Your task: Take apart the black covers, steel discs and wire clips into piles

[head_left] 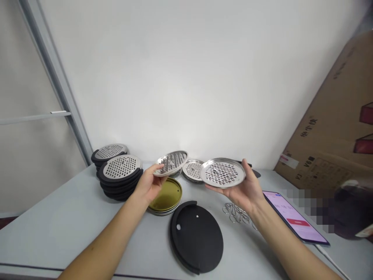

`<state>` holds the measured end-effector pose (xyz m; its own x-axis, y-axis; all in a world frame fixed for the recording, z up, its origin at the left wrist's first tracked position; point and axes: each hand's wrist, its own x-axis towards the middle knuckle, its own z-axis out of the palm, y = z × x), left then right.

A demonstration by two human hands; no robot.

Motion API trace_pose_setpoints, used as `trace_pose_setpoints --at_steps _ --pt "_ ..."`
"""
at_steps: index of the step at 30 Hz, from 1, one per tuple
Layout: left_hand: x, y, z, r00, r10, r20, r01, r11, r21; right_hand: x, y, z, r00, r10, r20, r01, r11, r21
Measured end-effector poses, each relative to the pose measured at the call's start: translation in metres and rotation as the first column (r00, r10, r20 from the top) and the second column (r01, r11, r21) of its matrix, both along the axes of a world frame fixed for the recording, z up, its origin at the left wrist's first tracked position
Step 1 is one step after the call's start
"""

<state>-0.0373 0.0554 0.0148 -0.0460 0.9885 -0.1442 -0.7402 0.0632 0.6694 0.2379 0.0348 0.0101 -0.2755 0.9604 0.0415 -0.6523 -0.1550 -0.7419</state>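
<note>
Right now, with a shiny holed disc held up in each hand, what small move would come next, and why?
Probably lowering the right hand to set its perforated disc on the black round base lying bare below. The stacks at left show discs already seated in black bases, and the left hand holds a second disc.

Both perforated discs point(223, 172) point(171, 161) held above the desk point(58, 229) are shiny, polished metal. The round lid point(196, 237) near the desk's front edge is matt black plastic. The gold tin lid point(166, 194) looks glossy. The desk itself is smooth, matt grey. The box point(335, 128) at the right edge is plain brown cardboard.
</note>
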Motion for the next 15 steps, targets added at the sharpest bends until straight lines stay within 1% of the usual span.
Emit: trace_pose_setpoints --at_steps 2,4,6,9,11,13,15 --pt "-0.005 -0.001 0.004 0.998 0.06 -0.011 -0.06 0.997 0.053 -0.005 0.011 -0.005 0.998 -0.05 0.044 0.055 0.993 -0.108" --pt "-0.008 -0.001 0.005 0.994 0.107 -0.032 -0.103 0.99 0.093 -0.01 0.027 -0.013 0.988 -0.074 0.132 0.102 0.97 -0.219" --pt "-0.01 -0.002 0.005 0.986 0.141 -0.087 -0.129 0.983 0.128 -0.016 0.044 -0.021 0.98 -0.07 0.186 0.118 0.959 -0.259" --pt "-0.009 -0.003 0.003 0.965 0.155 -0.213 -0.12 0.978 0.17 -0.022 0.06 -0.031 0.975 -0.04 0.218 0.092 0.968 -0.232" --pt "-0.008 -0.004 0.001 0.938 0.141 -0.316 -0.087 0.98 0.179 -0.023 0.061 -0.035 0.966 -0.006 0.258 0.061 0.977 -0.204" --pt "-0.005 -0.004 -0.002 0.893 0.146 -0.425 -0.06 0.976 0.208 -0.022 0.054 -0.037 0.947 0.024 0.321 0.035 0.984 -0.176" --pt "-0.003 -0.006 -0.005 0.817 0.191 -0.544 -0.037 0.959 0.281 -0.021 0.042 -0.035 0.913 0.033 0.406 0.028 0.989 -0.143"
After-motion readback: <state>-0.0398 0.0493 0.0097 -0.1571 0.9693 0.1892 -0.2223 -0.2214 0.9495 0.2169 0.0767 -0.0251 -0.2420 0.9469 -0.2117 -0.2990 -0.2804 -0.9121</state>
